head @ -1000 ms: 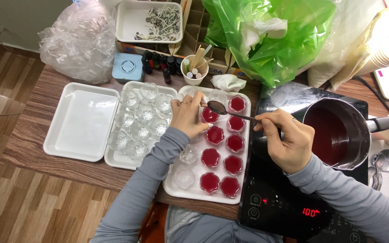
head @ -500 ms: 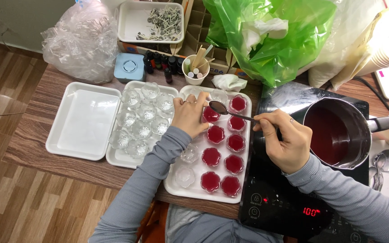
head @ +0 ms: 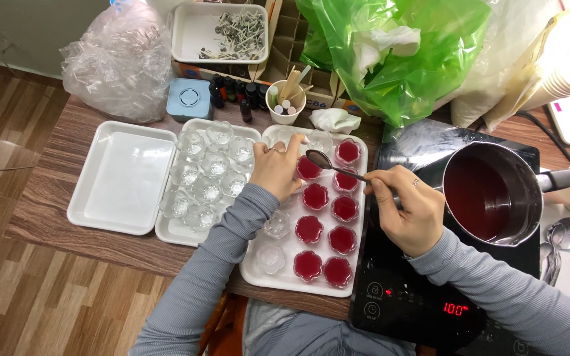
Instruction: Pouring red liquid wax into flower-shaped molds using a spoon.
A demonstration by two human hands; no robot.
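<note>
The right hand (head: 409, 209) has its fingers closed around the handle of a spoon (head: 328, 163), and the bowl of the spoon points to 10 o'clock, above a red filled mould (head: 308, 169). The left hand (head: 276, 170) rests on the white tray (head: 364, 217), fingers half curled, beside this mould. At 3 o'clock stands a saucepan (head: 493, 194) with red liquid.

A wooden table (head: 67, 204) carries three white trays (head: 121, 177) and a black cooktop (head: 397, 290).
</note>
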